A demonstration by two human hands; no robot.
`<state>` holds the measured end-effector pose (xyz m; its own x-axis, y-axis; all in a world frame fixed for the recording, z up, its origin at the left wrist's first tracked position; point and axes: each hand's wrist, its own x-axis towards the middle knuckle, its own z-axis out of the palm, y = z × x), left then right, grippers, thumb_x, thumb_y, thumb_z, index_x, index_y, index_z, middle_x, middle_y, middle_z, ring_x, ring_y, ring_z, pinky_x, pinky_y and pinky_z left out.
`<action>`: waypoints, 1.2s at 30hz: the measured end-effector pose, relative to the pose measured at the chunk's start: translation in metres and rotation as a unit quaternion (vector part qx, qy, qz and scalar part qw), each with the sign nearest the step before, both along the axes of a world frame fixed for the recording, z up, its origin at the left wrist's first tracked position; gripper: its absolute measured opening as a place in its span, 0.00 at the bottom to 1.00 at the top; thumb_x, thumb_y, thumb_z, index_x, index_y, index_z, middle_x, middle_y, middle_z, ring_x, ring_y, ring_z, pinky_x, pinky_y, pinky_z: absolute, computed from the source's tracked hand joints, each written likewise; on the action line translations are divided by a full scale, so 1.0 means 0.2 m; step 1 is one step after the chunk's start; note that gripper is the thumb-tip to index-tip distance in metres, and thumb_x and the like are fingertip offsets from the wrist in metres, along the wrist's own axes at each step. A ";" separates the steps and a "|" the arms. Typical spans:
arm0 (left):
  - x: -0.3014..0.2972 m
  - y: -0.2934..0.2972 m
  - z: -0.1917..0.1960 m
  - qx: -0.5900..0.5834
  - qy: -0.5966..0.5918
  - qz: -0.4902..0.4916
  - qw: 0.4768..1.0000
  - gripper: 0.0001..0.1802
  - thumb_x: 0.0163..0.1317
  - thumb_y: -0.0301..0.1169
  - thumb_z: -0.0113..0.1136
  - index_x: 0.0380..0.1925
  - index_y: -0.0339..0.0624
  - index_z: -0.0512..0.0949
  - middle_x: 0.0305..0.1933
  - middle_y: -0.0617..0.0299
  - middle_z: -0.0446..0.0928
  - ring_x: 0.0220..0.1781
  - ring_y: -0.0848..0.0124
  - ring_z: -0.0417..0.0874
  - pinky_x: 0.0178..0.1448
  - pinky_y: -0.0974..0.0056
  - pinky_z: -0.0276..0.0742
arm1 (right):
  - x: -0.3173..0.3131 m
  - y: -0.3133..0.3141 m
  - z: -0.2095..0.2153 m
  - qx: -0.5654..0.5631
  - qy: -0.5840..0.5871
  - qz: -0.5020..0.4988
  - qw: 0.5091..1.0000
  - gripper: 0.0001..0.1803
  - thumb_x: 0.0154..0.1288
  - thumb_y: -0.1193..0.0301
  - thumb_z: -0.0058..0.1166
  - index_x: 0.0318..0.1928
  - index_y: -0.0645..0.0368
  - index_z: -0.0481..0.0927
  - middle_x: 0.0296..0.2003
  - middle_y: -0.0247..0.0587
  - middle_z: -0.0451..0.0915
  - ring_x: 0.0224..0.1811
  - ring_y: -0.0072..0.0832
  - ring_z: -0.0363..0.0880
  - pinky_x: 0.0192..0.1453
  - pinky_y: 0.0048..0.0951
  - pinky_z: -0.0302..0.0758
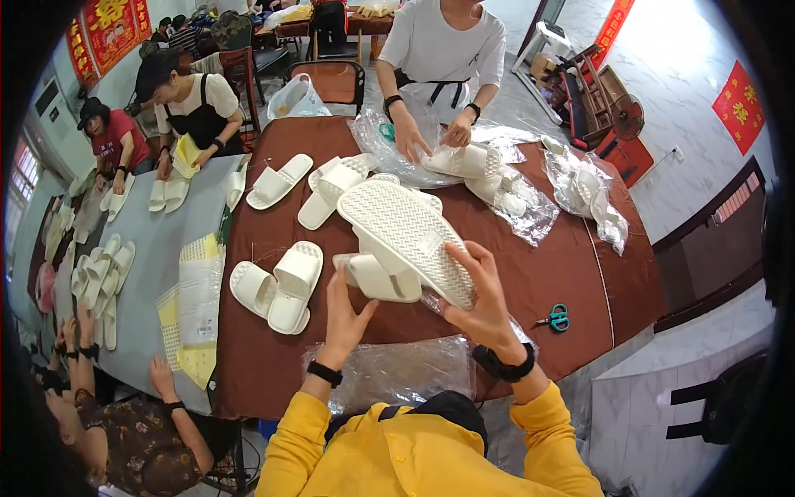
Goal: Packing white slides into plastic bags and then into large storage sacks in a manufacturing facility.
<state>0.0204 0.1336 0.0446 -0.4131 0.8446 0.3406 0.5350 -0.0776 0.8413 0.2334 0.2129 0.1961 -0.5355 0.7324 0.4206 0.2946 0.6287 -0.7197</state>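
My right hand (487, 305) grips one end of a white slipper (402, 228), turned so its woven-patterned sole faces up. Just below it, my left hand (346, 319) has its fingers and thumb at the edge of a second white slipper (381, 280), partly covered by the first. Left of my hands, a pair of white slippers (294, 286) lies on the brown tabletop (530, 282). Farther off are a single slipper (280, 182) and another white pair (331, 190). Clear plastic bags (397, 369) lie between my forearms.
Green-handled scissors (558, 317) lie to my right. Across the table, a person in a white shirt (443, 50) handles slippers over clear plastic. Bagged slippers (584, 195) sit at the far right. Yellow sheets (199, 364) and co-workers at a grey table (149, 273) are on the left.
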 end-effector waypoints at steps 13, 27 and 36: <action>0.27 -0.28 0.41 0.078 -0.439 -0.088 0.891 0.32 0.62 0.15 0.55 0.65 0.42 0.58 0.57 0.55 0.72 0.56 0.72 0.75 0.59 0.67 0.73 | 0.12 -0.10 0.24 -0.130 0.035 0.077 0.988 0.39 0.48 0.74 0.61 0.65 0.57 0.70 0.63 0.47 0.64 0.67 0.38 0.63 0.69 0.33 0.60; 0.18 -0.47 0.53 0.044 -0.342 -0.040 0.938 0.31 0.62 0.18 0.54 0.65 0.40 0.61 0.53 0.56 0.74 0.50 0.73 0.76 0.55 0.69 0.73 | 0.18 -0.17 0.10 -0.341 0.085 0.002 0.936 0.35 0.56 0.73 0.59 0.67 0.59 0.67 0.58 0.40 0.71 0.58 0.25 0.69 0.61 0.23 0.64; 0.17 -0.49 0.54 0.039 -0.308 -0.043 0.950 0.30 0.62 0.20 0.51 0.66 0.40 0.61 0.57 0.54 0.73 0.50 0.71 0.78 0.56 0.67 0.73 | 0.18 -0.16 0.06 -0.315 0.100 0.023 0.944 0.35 0.56 0.73 0.57 0.67 0.58 0.67 0.60 0.41 0.71 0.59 0.25 0.68 0.62 0.22 0.63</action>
